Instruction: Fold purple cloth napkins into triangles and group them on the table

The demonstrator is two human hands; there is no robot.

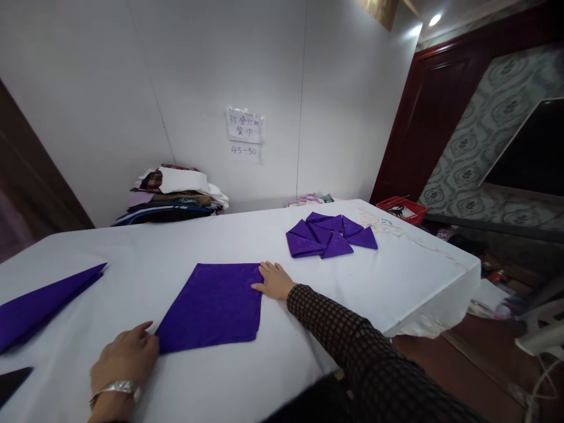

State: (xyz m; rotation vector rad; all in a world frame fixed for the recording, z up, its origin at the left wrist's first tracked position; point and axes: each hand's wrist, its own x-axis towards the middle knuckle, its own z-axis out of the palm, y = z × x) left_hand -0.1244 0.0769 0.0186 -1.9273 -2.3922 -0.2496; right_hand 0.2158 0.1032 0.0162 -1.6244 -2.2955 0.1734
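Observation:
A purple cloth napkin lies folded on the white-covered table in front of me, with a slanted left edge and flat top and bottom edges. My left hand, with a silver bracelet at the wrist, is closed at its lower left corner; the fingertips are partly hidden. At the upper right corner rests my right hand, fingers laid out over the edge and thumb apart on the cloth. Several folded purple napkins lie grouped farther back on the right. More purple cloth lies at the far left.
The white tablecloth hangs over the table's right edge. A pile of folded clothes stands behind the table at left. A red basket sits beyond the far right corner. Paper signs are taped to the wall.

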